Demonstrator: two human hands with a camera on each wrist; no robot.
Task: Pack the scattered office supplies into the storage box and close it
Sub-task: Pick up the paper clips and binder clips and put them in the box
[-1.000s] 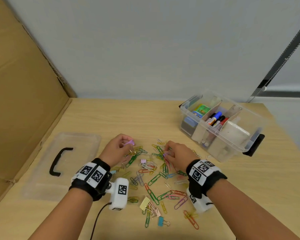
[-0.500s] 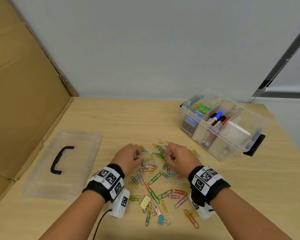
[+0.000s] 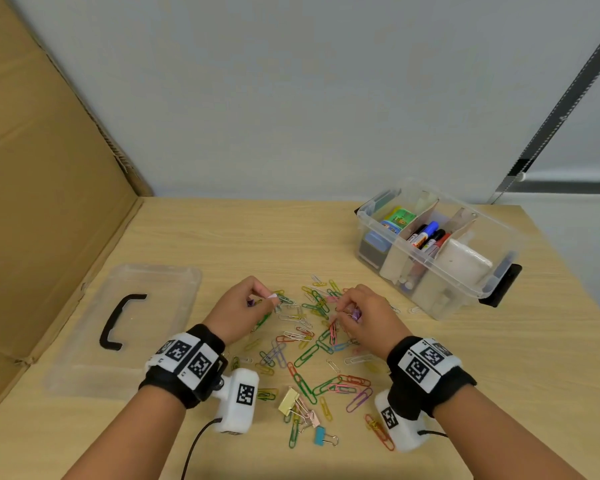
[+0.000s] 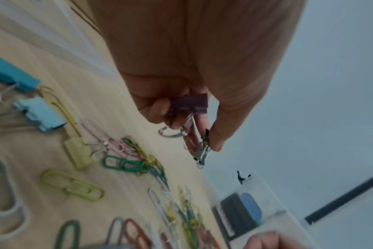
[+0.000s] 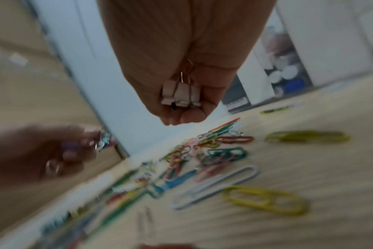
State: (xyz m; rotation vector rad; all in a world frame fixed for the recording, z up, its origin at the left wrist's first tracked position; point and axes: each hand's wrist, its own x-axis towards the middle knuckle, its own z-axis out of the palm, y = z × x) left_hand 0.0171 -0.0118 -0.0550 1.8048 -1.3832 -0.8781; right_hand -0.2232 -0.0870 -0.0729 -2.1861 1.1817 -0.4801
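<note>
Coloured paper clips [image 3: 309,344] and a few binder clips [image 3: 291,401] lie scattered on the wooden table. My left hand [image 3: 253,303] hovers over the pile's left side; it holds a purple binder clip [image 4: 191,103] in its curled fingers and pinches another clip [image 4: 201,151] at thumb and fingertip. My right hand [image 3: 352,311] is over the pile's right side, with pale binder clips [image 5: 181,94] curled in its palm. The clear storage box [image 3: 430,251] stands open at the right rear. Its clear lid [image 3: 125,327] with a black handle lies flat at the left.
A cardboard panel [image 3: 42,202] walls off the table's left side, and a grey wall runs behind. Markers [image 3: 426,237] and other supplies fill the box compartments. A blue binder clip [image 3: 321,436] lies near the table's front edge.
My left hand moved right into the pile, then pulled back a little with clips in it. My right hand shifted slightly toward me over the clips.
</note>
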